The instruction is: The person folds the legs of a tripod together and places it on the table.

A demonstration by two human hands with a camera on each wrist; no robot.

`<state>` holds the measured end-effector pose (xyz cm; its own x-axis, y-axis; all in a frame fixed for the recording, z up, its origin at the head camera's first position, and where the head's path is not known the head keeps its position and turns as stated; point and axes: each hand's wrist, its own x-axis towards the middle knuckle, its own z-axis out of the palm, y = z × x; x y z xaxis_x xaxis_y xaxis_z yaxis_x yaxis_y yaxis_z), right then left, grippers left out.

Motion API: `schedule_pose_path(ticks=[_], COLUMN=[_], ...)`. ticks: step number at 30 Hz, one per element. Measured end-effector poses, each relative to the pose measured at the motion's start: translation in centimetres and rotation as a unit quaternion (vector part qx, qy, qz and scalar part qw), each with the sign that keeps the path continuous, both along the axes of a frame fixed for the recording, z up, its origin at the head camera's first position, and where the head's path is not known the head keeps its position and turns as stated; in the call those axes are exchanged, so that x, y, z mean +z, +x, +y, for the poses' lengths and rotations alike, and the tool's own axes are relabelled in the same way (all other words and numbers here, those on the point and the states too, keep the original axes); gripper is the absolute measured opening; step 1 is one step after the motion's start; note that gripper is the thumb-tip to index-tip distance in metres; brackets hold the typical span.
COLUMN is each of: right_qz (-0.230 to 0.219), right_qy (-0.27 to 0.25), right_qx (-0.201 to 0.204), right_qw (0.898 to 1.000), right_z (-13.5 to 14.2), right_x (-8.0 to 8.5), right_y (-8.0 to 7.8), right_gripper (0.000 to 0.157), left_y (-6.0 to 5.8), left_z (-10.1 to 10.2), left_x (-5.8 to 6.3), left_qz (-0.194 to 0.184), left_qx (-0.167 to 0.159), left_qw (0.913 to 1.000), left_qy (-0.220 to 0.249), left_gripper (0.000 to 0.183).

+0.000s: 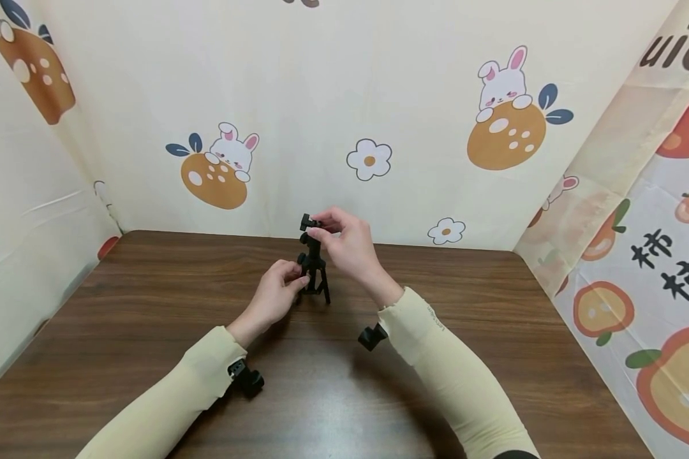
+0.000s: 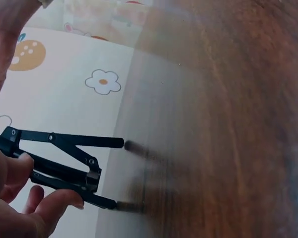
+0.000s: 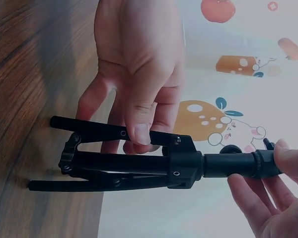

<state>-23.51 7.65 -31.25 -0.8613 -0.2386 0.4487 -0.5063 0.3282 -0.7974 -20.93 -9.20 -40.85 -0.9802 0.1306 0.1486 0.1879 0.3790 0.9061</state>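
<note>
"black, that tripod (image 1: 314, 248). where is it in the head view?"

"upright near the far edge of the wooden table (image 1: 316, 382), between both hands: right hand (image 1: 350, 245) pinching its top, left hand (image 1: 271, 294) gripping lower down."

"and the left wrist?"

"left hand holds a leg (image 2: 98, 200); the feet (image 2: 118, 143) sit close to the table, though i can't tell whether they touch."

"right wrist?"

"left thumb (image 3: 141, 130) lies on a leg, its fingers (image 3: 89, 99) behind; right thumb (image 3: 288, 154) and fingers pinch the upper end of the column (image 3: 221, 165)."
</note>
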Motion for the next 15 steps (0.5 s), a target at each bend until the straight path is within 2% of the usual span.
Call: schedule_pose_path(ticks=[4, 7, 11, 15], right_qz=[0.005, 0.007, -0.003, -0.012], right_qy=[0.000, 0.005, 0.005, 0.000], right_qx=[0.001, -0.007, -0.013, -0.002], right_qw=[1.000, 1.000, 1.000, 1.000], right_z=[-0.02, 0.00, 0.16, 0.50], right_x=[0.01, -0.04, -0.13, -0.23], right_y=[0.09, 0.19, 0.36, 0.47], right_gripper=[0.017, 0.017, 0.017, 0.020], left_y=[0.03, 0.04, 0.09, 0.24], left_z=[0.08, 0.13, 0.21, 0.26], left_x=[-0.07, -0.21, -0.33, -0.22], left_qz=[-0.036, -0.045, -0.022, -0.006], left_qx=[-0.004, -0.004, 0.000, 0.005], left_qw=[0.9987, 0.9981, 0.9997, 1.0000], left_qy=[0.035, 0.042, 0.012, -0.002], left_gripper=[0.012, 0.013, 0.013, 0.011])
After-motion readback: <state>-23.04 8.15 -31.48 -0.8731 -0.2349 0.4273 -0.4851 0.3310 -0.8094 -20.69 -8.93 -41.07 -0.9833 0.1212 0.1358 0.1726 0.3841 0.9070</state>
